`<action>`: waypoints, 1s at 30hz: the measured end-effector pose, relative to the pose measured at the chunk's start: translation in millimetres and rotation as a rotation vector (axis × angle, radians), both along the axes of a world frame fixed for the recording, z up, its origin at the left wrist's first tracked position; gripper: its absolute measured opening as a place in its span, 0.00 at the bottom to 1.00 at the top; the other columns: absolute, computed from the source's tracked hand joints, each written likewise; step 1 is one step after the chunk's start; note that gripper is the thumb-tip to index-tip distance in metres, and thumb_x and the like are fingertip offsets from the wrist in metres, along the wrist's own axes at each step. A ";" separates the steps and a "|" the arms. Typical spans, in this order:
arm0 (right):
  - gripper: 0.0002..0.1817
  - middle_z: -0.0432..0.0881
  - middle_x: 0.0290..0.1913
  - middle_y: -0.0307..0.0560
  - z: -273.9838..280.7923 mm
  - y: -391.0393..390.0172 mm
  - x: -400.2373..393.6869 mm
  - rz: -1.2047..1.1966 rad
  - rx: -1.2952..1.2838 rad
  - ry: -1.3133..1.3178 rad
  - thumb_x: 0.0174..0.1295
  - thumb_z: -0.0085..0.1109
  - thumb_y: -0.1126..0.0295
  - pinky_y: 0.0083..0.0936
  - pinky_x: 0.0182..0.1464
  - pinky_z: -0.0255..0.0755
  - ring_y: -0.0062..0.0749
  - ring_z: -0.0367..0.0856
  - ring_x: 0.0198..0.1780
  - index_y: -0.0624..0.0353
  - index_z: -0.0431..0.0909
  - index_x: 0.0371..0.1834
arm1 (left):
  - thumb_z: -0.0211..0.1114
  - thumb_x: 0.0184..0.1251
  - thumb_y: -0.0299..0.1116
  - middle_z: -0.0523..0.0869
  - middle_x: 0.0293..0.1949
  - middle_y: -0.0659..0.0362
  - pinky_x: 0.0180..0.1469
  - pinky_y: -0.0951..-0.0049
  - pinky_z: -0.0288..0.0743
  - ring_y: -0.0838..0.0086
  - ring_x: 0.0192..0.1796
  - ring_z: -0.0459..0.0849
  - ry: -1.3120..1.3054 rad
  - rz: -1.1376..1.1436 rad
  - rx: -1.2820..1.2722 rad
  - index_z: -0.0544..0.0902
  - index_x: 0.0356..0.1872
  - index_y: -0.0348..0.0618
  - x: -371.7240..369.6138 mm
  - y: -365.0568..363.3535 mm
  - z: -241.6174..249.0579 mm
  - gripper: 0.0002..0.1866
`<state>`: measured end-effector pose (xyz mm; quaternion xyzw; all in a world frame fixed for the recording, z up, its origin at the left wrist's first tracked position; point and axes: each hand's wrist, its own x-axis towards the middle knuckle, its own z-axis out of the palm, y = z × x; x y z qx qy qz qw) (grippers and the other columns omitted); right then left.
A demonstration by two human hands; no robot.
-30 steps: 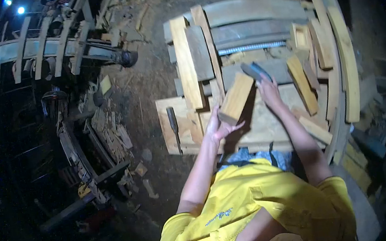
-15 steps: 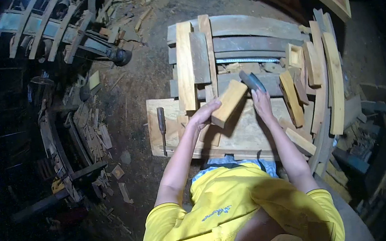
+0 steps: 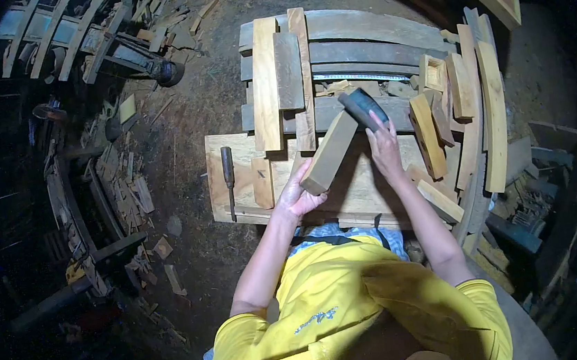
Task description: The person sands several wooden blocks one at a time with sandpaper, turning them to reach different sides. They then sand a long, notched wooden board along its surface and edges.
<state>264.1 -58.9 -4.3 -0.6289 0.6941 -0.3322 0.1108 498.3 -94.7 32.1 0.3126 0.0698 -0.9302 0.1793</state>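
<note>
A squared wooden block (image 3: pixel 331 151) lies in my left hand (image 3: pixel 298 196), which is closed around its near end; the block slants away to the upper right. My right hand (image 3: pixel 385 146) grips a dark, rounded, club-like tool (image 3: pixel 365 108) from its near side. The tool's left end overlaps the far end of the block in this view. Both are held over the pale work board (image 3: pixel 346 205). To the left on that board lies a chisel (image 3: pixel 229 179) with a dark handle and slim shaft, beside a small flat wood piece (image 3: pixel 262 182).
Long planks (image 3: pixel 267 85) lie across the grey slats (image 3: pixel 370 23) of the bench. On the right are a yellowish block with a slot (image 3: pixel 428 135), a hollowed block (image 3: pixel 432 72) and curved strips (image 3: pixel 494 118). Wood scraps (image 3: pixel 123 189) litter the floor at left.
My left hand has turned the block so a darker, shaded face shows. The dark tool has moved left against the far end of the block, and the view has shifted slightly.
</note>
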 end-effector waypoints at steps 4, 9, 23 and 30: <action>0.08 0.71 0.58 0.38 66.4 27.2 41.0 0.252 -0.093 -0.009 0.54 0.54 0.74 0.52 0.65 0.47 0.37 0.63 0.62 0.63 0.74 0.37 | 0.55 0.62 0.47 0.81 0.39 0.56 0.29 0.70 0.78 0.70 0.35 0.82 -0.023 0.064 0.010 0.73 0.50 0.47 5.0 5.8 -1.3 0.20; 0.19 0.70 0.57 0.46 16.4 32.4 30.1 -0.178 0.098 -0.284 0.60 0.47 0.72 0.45 0.64 0.50 0.40 0.62 0.61 0.61 0.67 0.56 | 0.56 0.62 0.47 0.81 0.41 0.56 0.30 0.68 0.78 0.68 0.37 0.82 -0.041 0.019 -0.051 0.71 0.52 0.46 19.1 7.0 2.2 0.22; 0.14 0.74 0.43 0.65 13.8 111.6 43.6 -0.136 0.343 -0.282 0.64 0.42 0.68 0.43 0.61 0.54 0.58 0.67 0.52 0.70 0.72 0.34 | 0.52 0.62 0.52 0.73 0.55 0.55 0.42 0.59 0.76 0.67 0.55 0.72 -1.067 -0.163 -1.012 0.67 0.59 0.47 40.9 -173.4 -55.9 0.28; 0.10 0.74 0.46 0.60 8.2 152.0 63.5 -0.221 0.319 -0.307 0.61 0.45 0.70 0.42 0.59 0.55 0.49 0.71 0.50 0.67 0.71 0.28 | 0.55 0.58 0.53 0.78 0.34 0.40 0.46 0.52 0.68 0.48 0.46 0.72 -2.045 -0.459 -1.482 0.76 0.46 0.43 44.5 -172.0 -82.6 0.25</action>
